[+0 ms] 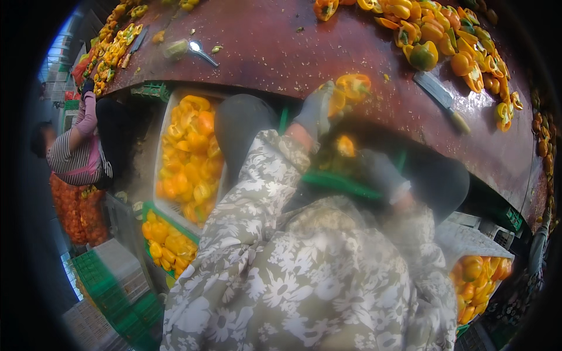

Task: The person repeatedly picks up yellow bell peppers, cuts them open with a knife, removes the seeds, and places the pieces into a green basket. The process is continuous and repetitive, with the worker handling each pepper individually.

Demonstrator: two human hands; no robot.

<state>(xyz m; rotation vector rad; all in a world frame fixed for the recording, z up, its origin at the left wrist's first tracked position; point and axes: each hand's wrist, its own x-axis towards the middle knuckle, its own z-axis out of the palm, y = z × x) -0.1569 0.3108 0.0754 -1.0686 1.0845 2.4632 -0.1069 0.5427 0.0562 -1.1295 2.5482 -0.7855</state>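
Note:
My left hand (316, 110), in a grey glove, is closed around a cut yellow bell pepper (353, 87) at the near edge of the red-brown table. Lower and to the right, my gloved right hand (380, 172) is over my lap, smeared by motion. Beside its fingertips a small yellow-orange pepper piece (346, 146) shows above a green crate (342, 183) between my knees. Whether the right hand touches that piece cannot be made out. More pepper pieces lie dimly inside the crate.
On the table (257, 47) lie a pepper pile (433, 35), a wide-bladed knife (436, 92) and a spoon-like metal tool (203, 53). Pepper-filled crates stand left (190, 152) and right (477, 281). At far left another person (79, 140) works near stacked crates (111, 275) and red mesh sacks (79, 207).

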